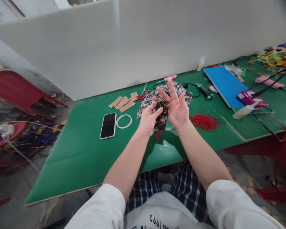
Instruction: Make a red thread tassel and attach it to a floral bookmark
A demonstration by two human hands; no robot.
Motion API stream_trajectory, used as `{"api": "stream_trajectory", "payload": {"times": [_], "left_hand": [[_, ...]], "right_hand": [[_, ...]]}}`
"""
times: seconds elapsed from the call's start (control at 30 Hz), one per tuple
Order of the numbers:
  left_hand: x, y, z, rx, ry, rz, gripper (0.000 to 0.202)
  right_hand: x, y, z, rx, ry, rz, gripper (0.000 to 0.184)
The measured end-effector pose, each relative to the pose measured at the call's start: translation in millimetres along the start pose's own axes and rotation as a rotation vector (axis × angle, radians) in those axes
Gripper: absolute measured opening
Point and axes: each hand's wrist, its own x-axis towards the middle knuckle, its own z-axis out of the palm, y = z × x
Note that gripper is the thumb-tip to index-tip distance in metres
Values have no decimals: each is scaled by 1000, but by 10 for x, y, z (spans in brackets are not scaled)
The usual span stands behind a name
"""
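My left hand (149, 118) pinches a small dark pouch of flowered cloth (161, 122), its thumb flat on the front. A short red tassel (158, 135) hangs from the pouch's lower end. Right beside it is my right hand (177, 109), palm up with fingers spread. Thin red cord (167, 103) shows at the pouch's top, close to the right fingers; whether it loops around any of them I cannot tell. Behind both hands lies a heap of flowered fabric (147, 99). A pile of red strands (205, 122) lies right of my right wrist.
On the green table (85, 159) are a phone (108, 125), a white ring (124, 121) and cardboard pieces (124, 103). Farther right are a green-handled cutter (205, 91), a blue board (225, 84), a purple packet (252, 98) and a glue bottle (244, 111). A white panel (145, 41) stands behind.
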Motion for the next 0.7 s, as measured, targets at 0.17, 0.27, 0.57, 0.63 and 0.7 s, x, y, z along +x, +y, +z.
{"api": "stream_trajectory", "payload": {"times": [0.17,0.27,0.57,0.63,0.7], "left_hand": [[0,-42,7,-1,34,-4,33],[-11,-63,17,3,52,-15,34],[-49,-77,10,3,72,-19,37],[-52,-84,4,2,76,-16,36],[-52,-97,-2,-3,78,-15,37]], "right_hand": [[6,47,-34,28,-3,-13,62],[5,72,-65,4,-11,-14,59],[-5,88,-73,-7,-13,7,62],[-4,100,-66,8,-20,4,60],[1,117,-68,3,-14,3,57]]}}
